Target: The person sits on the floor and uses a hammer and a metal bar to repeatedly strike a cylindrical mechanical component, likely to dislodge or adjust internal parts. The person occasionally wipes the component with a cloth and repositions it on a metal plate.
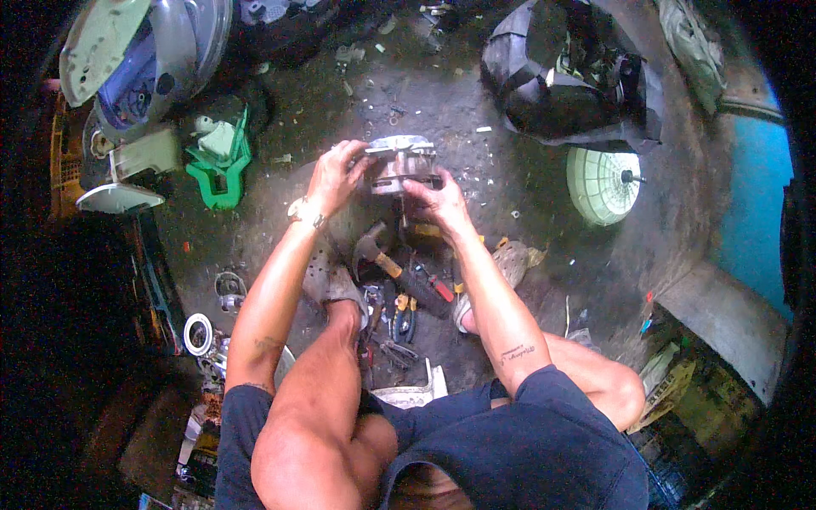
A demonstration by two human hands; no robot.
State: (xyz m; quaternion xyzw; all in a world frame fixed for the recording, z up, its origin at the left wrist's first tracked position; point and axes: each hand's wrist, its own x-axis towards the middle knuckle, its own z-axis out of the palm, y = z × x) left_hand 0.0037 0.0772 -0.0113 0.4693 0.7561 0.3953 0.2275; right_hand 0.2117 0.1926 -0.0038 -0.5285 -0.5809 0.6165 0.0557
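Both of my hands hold up an electric motor (403, 166), a round metal body with a pale top and a thin shaft pointing down. My left hand (340, 170) grips its left edge with bent fingers. From the right, my right hand (438, 200) has its thumb on the lower rim, with the fingers partly hidden behind. Below the motor, between my feet, lies a hammer (379, 255) with a yellow and black handle. Beside it are a red-handled tool (439, 289), yellow and black pliers (403, 320) and darker pliers (396, 351).
Scraps litter the dark floor. A black bag (514, 93) of parts stands far right, beside a pale round fan grille (599, 183). Left are a green plastic part (223, 183), white plastic pieces (119, 197) and large tubs (204, 51). A white ring (199, 334) lies near my left arm.
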